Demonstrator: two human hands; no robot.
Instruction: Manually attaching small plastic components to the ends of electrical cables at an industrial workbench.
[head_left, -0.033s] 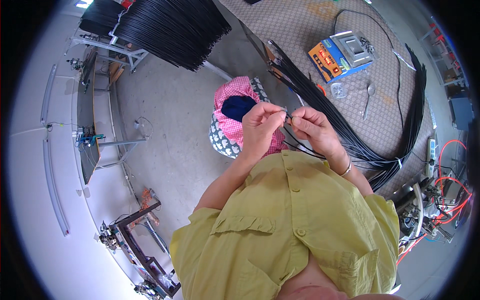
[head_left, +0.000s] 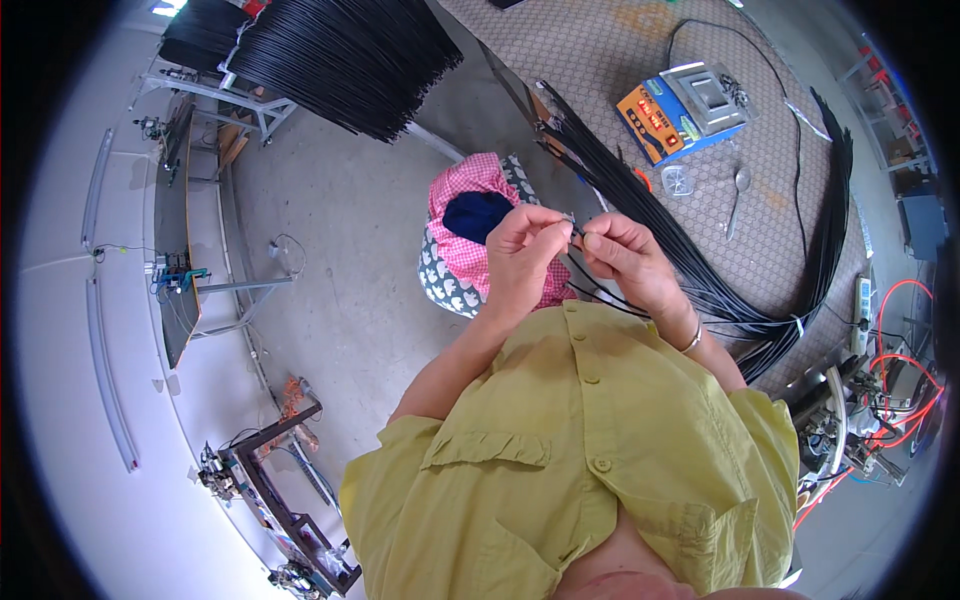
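Cable end: thin black cable [head_left: 590, 290] held up in front of the chest, its tip pinched between both hands.
Left hand: left hand [head_left: 525, 250] is closed, fingertips squeezing the cable tip.
Right hand: right hand [head_left: 625, 255] is closed too, gripping the same cable just beside the left one.
How far: looks like one cable end is being worked on; the big bundle of black cables [head_left: 700, 270] on the worktop [head_left: 600, 60] may be waiting, though which are finished cannot be told.
Head view, around: an orange and blue box [head_left: 665, 110], a spoon [head_left: 737, 195], a pink checked cushion [head_left: 470, 240] on a stool.
Room: grey concrete floor [head_left: 340, 270], metal racks [head_left: 250, 110] hung with more black cables.
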